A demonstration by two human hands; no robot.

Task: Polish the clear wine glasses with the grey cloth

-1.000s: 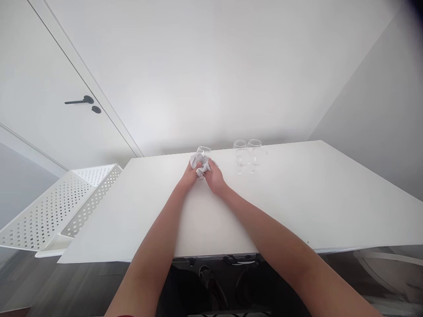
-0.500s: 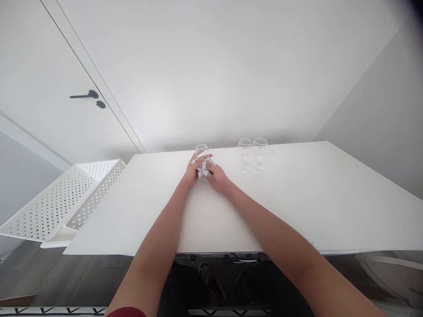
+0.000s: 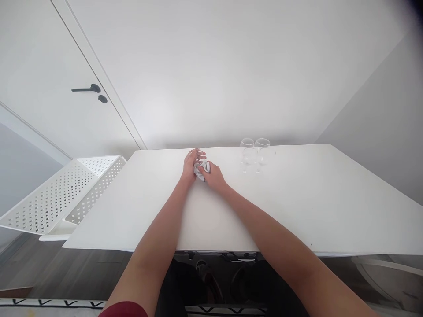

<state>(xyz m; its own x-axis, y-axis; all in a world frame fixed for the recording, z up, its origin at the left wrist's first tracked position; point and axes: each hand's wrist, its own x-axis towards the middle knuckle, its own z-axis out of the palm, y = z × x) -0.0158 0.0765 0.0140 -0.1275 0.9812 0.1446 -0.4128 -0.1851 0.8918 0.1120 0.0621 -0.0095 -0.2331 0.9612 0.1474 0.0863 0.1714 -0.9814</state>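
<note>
Near the far side of the white table, my left hand (image 3: 191, 164) is wrapped round the bowl of a clear glass (image 3: 199, 155), its fingers showing behind it. My right hand (image 3: 214, 175) grips a crumpled white cloth (image 3: 202, 171) and presses it against the lower part of that glass. The cloth and fingers hide the glass's stem and foot. To the right, two clear stemmed glasses, a nearer-left wine glass (image 3: 247, 155) and another wine glass (image 3: 262, 154), stand upright side by side, apart from my hands.
The white table (image 3: 280, 211) stretches to the wall behind. A white perforated rack (image 3: 49, 198) stands past its left end, below a door with a dark handle (image 3: 86, 89). A round pale seat or stool (image 3: 390, 277) shows partly under the right front edge.
My left hand has shifted slightly left and up around the bowl. The glass has tilted, and the cloth is bunched more under my right hand. The two standing glasses stay in place.
</note>
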